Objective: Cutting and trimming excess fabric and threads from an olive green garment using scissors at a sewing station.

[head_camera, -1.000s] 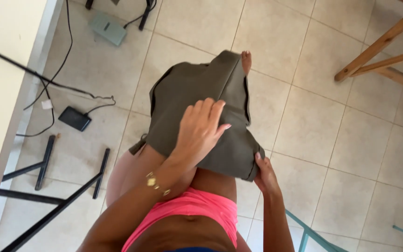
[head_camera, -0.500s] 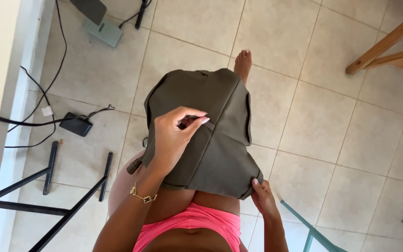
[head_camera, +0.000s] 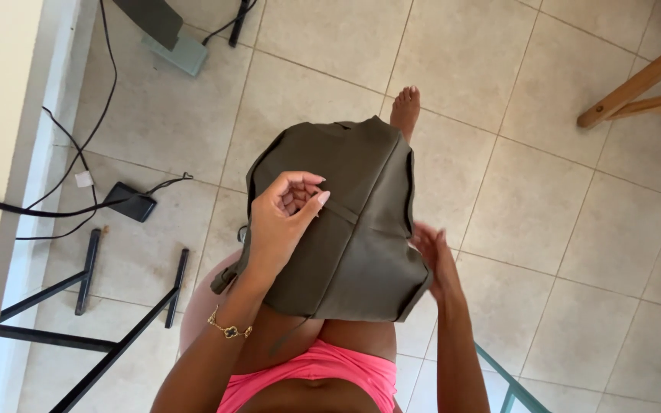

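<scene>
A folded olive-green garment (head_camera: 361, 206) lies over my lap and thigh. My left hand (head_camera: 284, 222) rests on its middle with the fingers curled and pinching at a seam or strip of the cloth. My right hand (head_camera: 434, 256) is at the garment's right lower edge, fingers apart, touching or just off the fabric. My bare foot (head_camera: 405, 107) shows beyond the garment's far edge. I wear pink shorts (head_camera: 323, 375) and a gold bracelet (head_camera: 229, 329) on the left wrist.
Tiled floor all around. Black cables and a black power adapter (head_camera: 131, 201) lie at the left beside a pale wall or table edge. A black metal frame (head_camera: 78, 321) stands lower left. Wooden furniture legs (head_camera: 636, 84) at the upper right.
My left hand went from flat on the garment to curled and pinching the fabric. My right hand let go of the lower corner and moved up along the right edge.
</scene>
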